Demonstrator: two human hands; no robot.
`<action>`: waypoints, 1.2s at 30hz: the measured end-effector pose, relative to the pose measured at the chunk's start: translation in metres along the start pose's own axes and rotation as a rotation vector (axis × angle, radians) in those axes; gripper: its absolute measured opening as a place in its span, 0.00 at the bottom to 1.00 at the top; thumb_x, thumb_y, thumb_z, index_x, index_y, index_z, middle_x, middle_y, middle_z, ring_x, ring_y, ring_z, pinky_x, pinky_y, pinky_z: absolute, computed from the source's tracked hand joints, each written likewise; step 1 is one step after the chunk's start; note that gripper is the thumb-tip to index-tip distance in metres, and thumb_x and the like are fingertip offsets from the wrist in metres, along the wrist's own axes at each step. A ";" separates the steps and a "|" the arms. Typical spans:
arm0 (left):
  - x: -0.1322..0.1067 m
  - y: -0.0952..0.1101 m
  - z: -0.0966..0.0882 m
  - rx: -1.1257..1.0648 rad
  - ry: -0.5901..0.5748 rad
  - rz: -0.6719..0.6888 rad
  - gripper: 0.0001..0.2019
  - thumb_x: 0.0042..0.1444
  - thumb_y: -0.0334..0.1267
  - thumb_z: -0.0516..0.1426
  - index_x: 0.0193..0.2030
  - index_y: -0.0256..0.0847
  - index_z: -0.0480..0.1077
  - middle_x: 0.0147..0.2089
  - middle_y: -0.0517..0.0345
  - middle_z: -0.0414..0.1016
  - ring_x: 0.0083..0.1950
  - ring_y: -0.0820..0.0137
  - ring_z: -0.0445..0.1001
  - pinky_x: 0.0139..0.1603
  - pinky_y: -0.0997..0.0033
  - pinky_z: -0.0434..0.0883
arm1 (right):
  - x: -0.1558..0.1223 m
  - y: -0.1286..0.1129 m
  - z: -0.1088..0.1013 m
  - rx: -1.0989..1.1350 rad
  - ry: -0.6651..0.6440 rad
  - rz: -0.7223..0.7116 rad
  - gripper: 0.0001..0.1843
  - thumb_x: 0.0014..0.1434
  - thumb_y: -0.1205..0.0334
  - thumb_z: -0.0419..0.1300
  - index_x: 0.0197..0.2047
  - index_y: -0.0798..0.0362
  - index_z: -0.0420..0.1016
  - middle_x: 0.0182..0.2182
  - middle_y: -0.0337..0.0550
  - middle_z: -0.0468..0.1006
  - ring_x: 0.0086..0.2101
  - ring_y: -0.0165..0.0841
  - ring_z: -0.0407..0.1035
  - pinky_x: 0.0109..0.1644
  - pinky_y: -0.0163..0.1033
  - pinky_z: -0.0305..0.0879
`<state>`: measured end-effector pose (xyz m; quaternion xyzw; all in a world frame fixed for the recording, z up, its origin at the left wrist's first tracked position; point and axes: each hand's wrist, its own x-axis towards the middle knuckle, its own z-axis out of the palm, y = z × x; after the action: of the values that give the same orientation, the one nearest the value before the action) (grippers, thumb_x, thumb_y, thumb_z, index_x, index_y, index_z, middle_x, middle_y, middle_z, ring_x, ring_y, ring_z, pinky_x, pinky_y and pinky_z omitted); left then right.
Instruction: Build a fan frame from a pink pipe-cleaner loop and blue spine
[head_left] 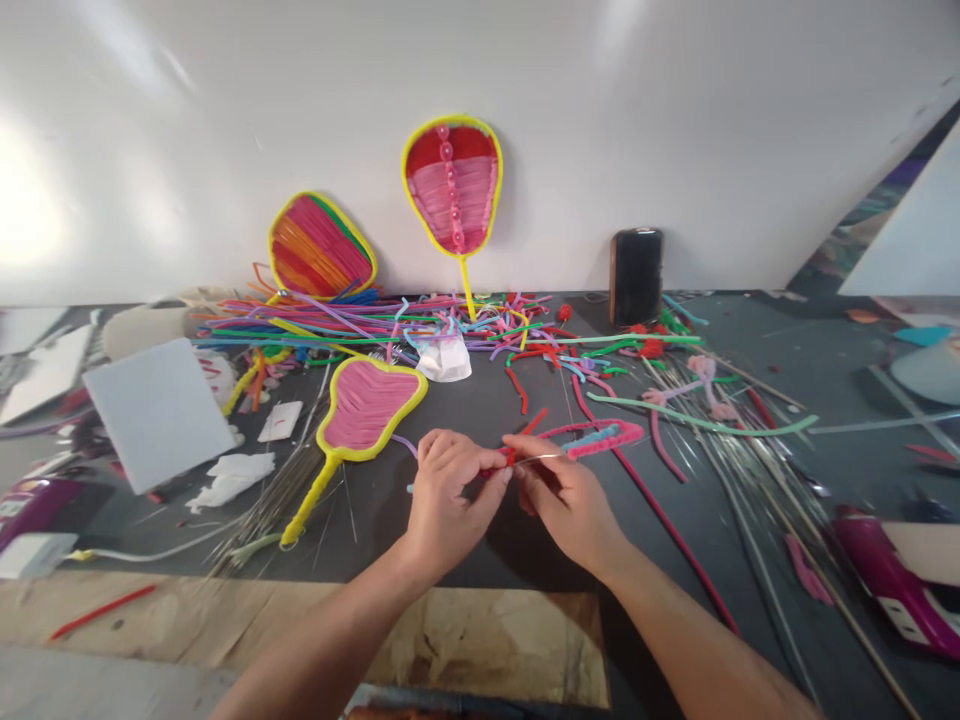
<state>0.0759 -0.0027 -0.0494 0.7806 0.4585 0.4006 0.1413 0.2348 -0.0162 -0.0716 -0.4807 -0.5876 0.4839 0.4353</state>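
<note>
My left hand (454, 492) pinches a small red pipe cleaner (511, 456) between thumb and forefinger. From the other side, my right hand (564, 502) closes on the same red piece, its fingertips nearly meeting the left ones. A thin bare wire (541, 458) runs out across the right forefinger. Just behind the right hand is a pink pipe cleaner loop (628, 432) with a light blue strip (592, 440) inside it; whether it joins the held piece I cannot tell. A pink fan with a yellow rim (373, 408) lies left of my hands.
A red-and-pink fan (452, 190) and a striped fan (322, 245) lean on the white wall. Before them lie heaped pipe cleaners (345, 325). A phone (636, 277) stands upright. Wire stems (750, 470) and a purple glue gun (892, 575) lie right; a white square (160, 415) sits left.
</note>
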 end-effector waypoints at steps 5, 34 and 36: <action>-0.001 -0.001 -0.001 0.006 0.043 -0.021 0.04 0.56 0.31 0.57 0.30 0.41 0.70 0.27 0.62 0.74 0.33 0.71 0.67 0.43 0.65 0.63 | 0.000 0.002 0.000 -0.209 0.075 -0.170 0.10 0.61 0.61 0.56 0.45 0.49 0.76 0.40 0.44 0.80 0.39 0.35 0.74 0.44 0.40 0.70; 0.001 0.005 -0.003 0.088 0.090 0.137 0.05 0.54 0.29 0.58 0.34 0.44 0.72 0.31 0.63 0.79 0.36 0.70 0.73 0.51 0.58 0.60 | -0.001 -0.017 -0.005 -0.121 0.088 -0.126 0.12 0.62 0.58 0.55 0.37 0.52 0.79 0.32 0.42 0.81 0.33 0.33 0.75 0.38 0.35 0.71; 0.000 0.004 -0.003 0.108 0.107 0.166 0.06 0.54 0.29 0.59 0.33 0.45 0.72 0.30 0.64 0.79 0.37 0.69 0.73 0.53 0.57 0.59 | -0.002 -0.018 -0.005 -0.133 0.077 -0.130 0.12 0.62 0.58 0.55 0.37 0.52 0.79 0.31 0.41 0.81 0.32 0.33 0.74 0.38 0.34 0.70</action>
<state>0.0762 -0.0050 -0.0449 0.8001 0.4198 0.4267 0.0407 0.2376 -0.0183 -0.0529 -0.4875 -0.6313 0.3957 0.4552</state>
